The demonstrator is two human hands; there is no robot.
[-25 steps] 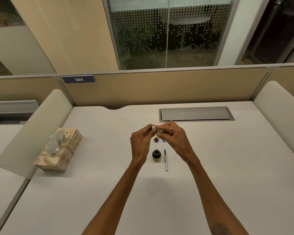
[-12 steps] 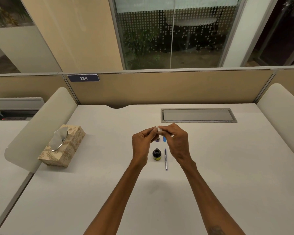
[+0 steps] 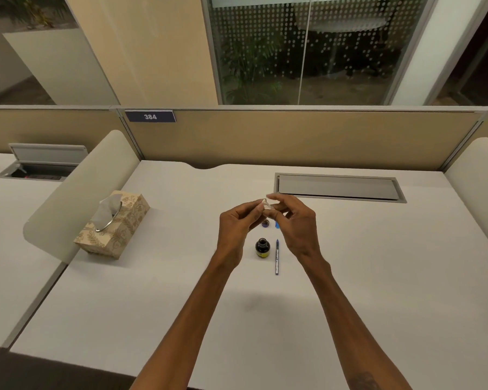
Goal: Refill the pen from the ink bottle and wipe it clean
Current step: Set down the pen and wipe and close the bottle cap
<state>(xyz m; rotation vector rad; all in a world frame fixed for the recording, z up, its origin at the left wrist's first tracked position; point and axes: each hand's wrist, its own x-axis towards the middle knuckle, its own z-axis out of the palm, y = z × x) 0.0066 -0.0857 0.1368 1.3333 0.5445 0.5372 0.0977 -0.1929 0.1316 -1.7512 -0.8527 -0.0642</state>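
The work surface is a white desk [image 3: 350,277] bounded at the rear by a tan partition [image 3: 293,136] carrying a plate marked 384 [image 3: 150,116], with a glass wall behind it. A closed grey cable hatch [image 3: 338,187] is set into the desk at the rear right. A patterned tissue box [image 3: 116,225] stands at the left side of the desk, one tissue protruding from its top. Near the desk centre an ink bottle [image 3: 262,248] stands upright with its mouth uncovered, and a pen [image 3: 277,257] lies flat just beside it on its right, apart from it. Behind the bottle lie a small dark cap [image 3: 265,223] and a small blue piece [image 3: 277,224], both partly hidden by the hands. Both hands are raised above these items. The left hand [image 3: 237,229] pinches a small pale crumpled item [image 3: 266,205] between thumb and fingertips; its identity cannot be determined. The right hand [image 3: 296,223] meets it at the same item, fingers loosely curled and partly spread.
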